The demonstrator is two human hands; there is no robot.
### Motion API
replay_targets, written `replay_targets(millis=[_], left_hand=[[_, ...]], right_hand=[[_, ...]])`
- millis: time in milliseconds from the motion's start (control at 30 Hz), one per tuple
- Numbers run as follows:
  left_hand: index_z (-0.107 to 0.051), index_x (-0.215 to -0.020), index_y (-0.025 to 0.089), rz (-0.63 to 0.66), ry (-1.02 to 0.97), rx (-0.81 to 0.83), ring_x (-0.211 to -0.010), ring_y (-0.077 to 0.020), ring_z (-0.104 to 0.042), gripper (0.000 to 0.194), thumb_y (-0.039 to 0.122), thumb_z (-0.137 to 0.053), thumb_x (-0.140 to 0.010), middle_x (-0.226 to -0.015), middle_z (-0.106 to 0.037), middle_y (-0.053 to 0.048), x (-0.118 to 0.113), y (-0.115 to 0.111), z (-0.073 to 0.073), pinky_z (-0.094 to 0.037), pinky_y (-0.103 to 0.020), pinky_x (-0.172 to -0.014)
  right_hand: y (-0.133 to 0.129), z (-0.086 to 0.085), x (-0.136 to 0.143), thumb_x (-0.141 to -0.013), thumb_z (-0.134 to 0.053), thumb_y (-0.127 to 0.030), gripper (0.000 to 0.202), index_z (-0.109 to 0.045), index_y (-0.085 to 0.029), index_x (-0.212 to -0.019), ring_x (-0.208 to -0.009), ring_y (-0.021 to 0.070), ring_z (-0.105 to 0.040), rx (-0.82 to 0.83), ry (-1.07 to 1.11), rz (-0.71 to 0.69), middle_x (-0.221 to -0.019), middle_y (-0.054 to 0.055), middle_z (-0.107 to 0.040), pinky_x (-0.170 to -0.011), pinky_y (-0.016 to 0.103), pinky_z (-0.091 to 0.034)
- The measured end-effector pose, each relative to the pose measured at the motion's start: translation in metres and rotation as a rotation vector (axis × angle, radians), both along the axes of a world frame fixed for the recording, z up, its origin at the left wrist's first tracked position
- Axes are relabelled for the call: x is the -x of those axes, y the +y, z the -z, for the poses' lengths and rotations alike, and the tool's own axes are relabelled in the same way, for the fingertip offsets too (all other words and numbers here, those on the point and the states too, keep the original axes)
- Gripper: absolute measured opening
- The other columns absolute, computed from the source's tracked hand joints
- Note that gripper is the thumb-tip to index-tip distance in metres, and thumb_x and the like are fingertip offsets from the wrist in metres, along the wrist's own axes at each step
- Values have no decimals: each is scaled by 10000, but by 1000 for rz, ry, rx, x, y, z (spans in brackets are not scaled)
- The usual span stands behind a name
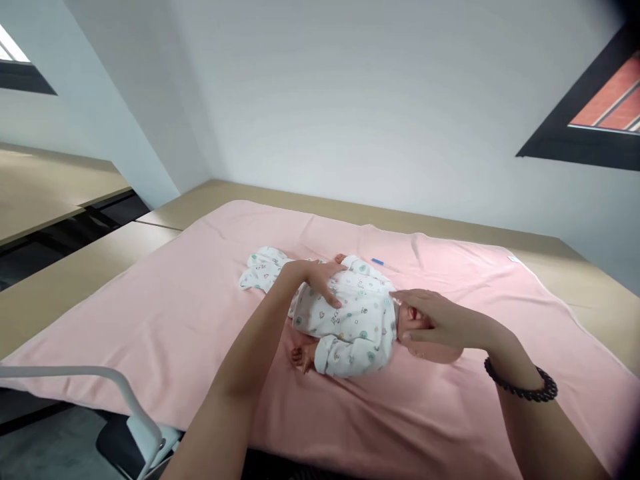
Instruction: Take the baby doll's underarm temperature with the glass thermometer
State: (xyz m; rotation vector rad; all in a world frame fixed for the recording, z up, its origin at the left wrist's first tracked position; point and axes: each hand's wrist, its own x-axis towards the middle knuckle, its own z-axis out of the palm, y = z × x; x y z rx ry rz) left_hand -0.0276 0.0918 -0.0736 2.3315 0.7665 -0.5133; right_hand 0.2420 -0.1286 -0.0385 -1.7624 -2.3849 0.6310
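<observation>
A baby doll in a white printed outfit lies on its back on the pink blanket, its head to the right and its legs to the left. My left hand rests flat on the doll's belly, fingers apart. Over the face and head, my right hand is stretched out and holds nothing; whether it touches the doll I cannot tell. Part of the doll's face is hidden beneath it. Beyond the doll's far arm lies a thin stick with a blue end.
Under the blanket is a light wooden table set against a pale wall. A white curved chair frame stands at the lower left. Another table is at the far left. On my right wrist is a dark bracelet.
</observation>
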Motion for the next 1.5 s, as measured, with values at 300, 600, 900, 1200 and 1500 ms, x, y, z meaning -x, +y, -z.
replay_targets(millis=[300, 600, 900, 1200, 1500], left_hand=[[-202, -1607, 336, -26, -90, -29, -1460, -413, -372, 1332, 772, -802, -501, -1650, -319, -100, 11, 19, 33, -413, -557, -1153], [-332, -1569, 284, -29, -142, -103, -1403, -442, -439, 1278, 736, -815, -474, -1552, -465, -148, 8, 16, 34, -448, -536, -1092], [-397, -1530, 280, -78, -179, -83, -1340, -443, -508, 1220, 711, -833, -475, -1517, -508, -157, 11, 16, 37, -520, -489, -983], [-480, -1493, 277, -177, -535, -141, -1411, -379, -454, 1043, 631, -845, -583, -1543, -500, -83, 26, -20, 43, -386, -423, -1162], [-569, -1344, 187, -899, -904, -686, -1483, -279, -342, 445, 369, -518, -941, -1477, -534, -117, 81, -68, 70, -90, -447, -1278]], right_hand=[[-29, 32, 13, -666, -790, -583, 845, -504, -235, -1382, -1060, 342, -652, -215, -111, 452, -1190, 109, -702, -794, 431, -519], [-25, 30, 17, -576, -833, -618, 790, -594, -253, -1235, -962, 296, -662, -243, -24, 466, -1077, 59, -720, -748, 377, -475], [-44, 47, 11, -608, -854, -568, 764, -600, -285, -1271, -1088, 309, -646, -420, 256, 573, -1196, 59, -702, -891, 442, -516], [-59, 118, -2, -949, -429, -630, 580, -441, -205, -1343, -1238, 304, -611, -656, 732, 764, -1388, 168, -587, -990, 484, -549], [-75, 129, -15, -650, -828, -590, 1071, -252, -271, -1495, -1344, 340, -533, -501, 944, 646, -1522, 184, -451, -1068, 536, -501]])
